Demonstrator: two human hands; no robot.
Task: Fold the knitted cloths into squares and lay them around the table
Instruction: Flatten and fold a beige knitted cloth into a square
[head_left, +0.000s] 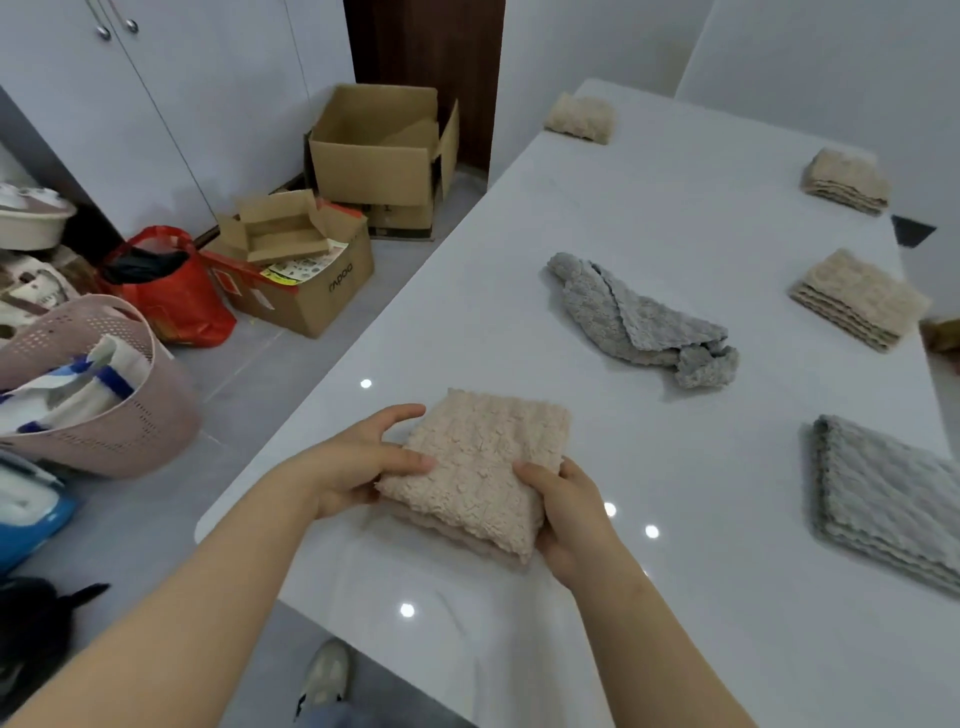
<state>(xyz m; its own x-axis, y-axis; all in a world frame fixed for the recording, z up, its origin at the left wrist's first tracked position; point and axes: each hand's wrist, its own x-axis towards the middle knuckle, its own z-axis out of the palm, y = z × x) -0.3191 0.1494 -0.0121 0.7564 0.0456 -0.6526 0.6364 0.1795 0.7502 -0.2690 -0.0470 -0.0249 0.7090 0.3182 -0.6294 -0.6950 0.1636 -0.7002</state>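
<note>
A folded pink-beige knitted cloth (483, 467) lies near the front left of the white table (675, 218). My left hand (358, 462) grips its left edge, thumb on top. My right hand (566, 514) holds its near right corner with the thumb on top. A crumpled grey cloth (639, 322) lies unfolded in the middle. A folded grey cloth (893, 499) sits at the right edge. Three folded beige cloths rest farther back: one on the right (857, 299), one behind it (844, 179), one at the far left edge (579, 118).
On the floor to the left stand open cardboard boxes (379, 150), a red bag (166, 291) and a pink laundry basket (93, 389) with fabric inside. White cabinets line the back wall. My shoe (324, 675) shows below the table's near edge.
</note>
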